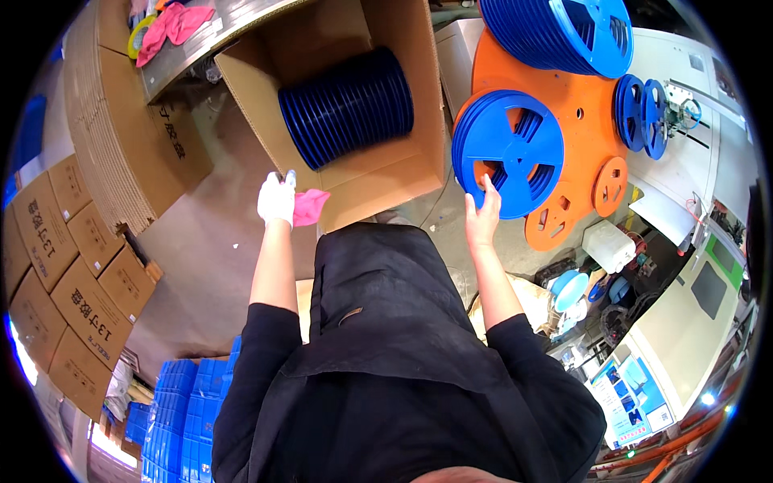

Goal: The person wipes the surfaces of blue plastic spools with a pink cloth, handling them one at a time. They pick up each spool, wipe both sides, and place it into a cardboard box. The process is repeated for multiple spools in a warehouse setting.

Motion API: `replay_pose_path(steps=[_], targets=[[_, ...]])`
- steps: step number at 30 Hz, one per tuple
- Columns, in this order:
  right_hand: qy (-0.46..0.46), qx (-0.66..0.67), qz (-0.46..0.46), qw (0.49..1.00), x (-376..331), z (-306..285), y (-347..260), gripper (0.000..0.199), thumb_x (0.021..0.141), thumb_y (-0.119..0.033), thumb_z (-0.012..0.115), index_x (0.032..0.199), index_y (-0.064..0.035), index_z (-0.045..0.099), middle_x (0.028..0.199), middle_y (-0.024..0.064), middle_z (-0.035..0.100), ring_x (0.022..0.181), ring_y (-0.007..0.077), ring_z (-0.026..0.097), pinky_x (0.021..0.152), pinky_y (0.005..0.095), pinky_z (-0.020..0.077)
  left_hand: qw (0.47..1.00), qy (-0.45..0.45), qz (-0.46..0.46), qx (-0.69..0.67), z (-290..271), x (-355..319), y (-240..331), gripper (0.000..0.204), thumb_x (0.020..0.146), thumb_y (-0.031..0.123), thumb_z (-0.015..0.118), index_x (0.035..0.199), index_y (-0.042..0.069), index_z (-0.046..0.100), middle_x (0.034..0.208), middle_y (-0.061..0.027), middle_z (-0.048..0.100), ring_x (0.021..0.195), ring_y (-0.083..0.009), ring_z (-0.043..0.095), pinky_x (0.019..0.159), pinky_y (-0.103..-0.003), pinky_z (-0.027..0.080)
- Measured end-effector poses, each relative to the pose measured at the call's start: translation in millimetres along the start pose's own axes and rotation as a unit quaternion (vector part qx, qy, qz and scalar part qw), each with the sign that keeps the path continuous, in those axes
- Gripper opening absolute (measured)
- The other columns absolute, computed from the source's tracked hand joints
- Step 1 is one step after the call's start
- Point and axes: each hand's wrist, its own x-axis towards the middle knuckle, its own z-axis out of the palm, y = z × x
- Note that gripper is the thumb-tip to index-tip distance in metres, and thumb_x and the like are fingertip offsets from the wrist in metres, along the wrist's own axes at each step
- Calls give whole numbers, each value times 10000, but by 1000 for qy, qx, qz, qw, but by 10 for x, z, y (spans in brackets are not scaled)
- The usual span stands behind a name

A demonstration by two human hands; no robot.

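My left hand [277,200], in a white glove, is closed on a pink cloth [310,208] beside the near left corner of an open cardboard box [362,196]. Inside the box lies a row of dark blue plastic reels [348,106], standing on edge side by side. My bare right hand [483,217] has its fingers apart at the near left rim of a stack of blue reels [503,146] on an orange rack [576,149]. Whether the fingertips touch the reel, I cannot tell.
More blue reels [555,36] sit farther back on the rack, and two [640,117] hang at its right. Flattened cartons [121,121] and stacked closed boxes [76,266] stand at left. A metal table [193,60] is at the far left, a white jug [609,246] at right.
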Motion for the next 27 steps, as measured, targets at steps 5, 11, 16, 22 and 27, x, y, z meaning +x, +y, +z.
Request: replay_pose_path(steps=[5, 11, 16, 22, 27], targets=[[-64, -52, 52, 995, 57, 75, 210, 674, 717, -199, 779, 1290, -34, 466, 1196, 165, 549, 1125, 335, 510, 964, 414, 417, 998, 35, -18, -50, 154, -427, -433, 540, 878, 423, 567, 1233, 17, 537, 1104, -210, 637, 1028, -338, 608, 900, -395, 460], [-209, -120, 113, 964, 284, 292, 375, 616, 710, -295, 784, 1207, -69, 501, 1141, 144, 569, 1075, 324, 558, 872, 422, 484, 991, -32, -55, -114, 402, -1013, -864, 439, 890, 340, 590, 1162, -4, 581, 1080, -187, 650, 986, -294, 619, 883, -359, 470], [-249, -112, 114, 955, 382, 310, 460, 544, 740, -287, 748, 1183, -64, 526, 1043, 152, 629, 996, 325, 610, 812, 441, 497, 986, -43, -20, -161, 366, -1258, -629, 361, 895, 293, 612, 1096, -7, 616, 987, -128, 671, 896, -207, 610, 840, -320, 475], [-212, -64, 113, 969, 363, -20, 437, 449, 737, -265, 742, 1109, -80, 573, 894, 135, 671, 860, 332, 647, 740, 445, 505, 981, -40, 32, -187, 307, -1358, -209, 291, 895, 247, 623, 1058, 6, 630, 946, -102, 673, 856, -171, 598, 815, -296, 474], [-156, -6, 128, 979, 218, -303, 468, 428, 703, -236, 770, 1059, -71, 598, 936, 135, 671, 868, 331, 644, 729, 427, 496, 980, -57, 53, -185, 411, -1360, -108, 285, 891, 237, 624, 1055, 4, 632, 945, -100, 674, 848, -167, 596, 813, -292, 473]])
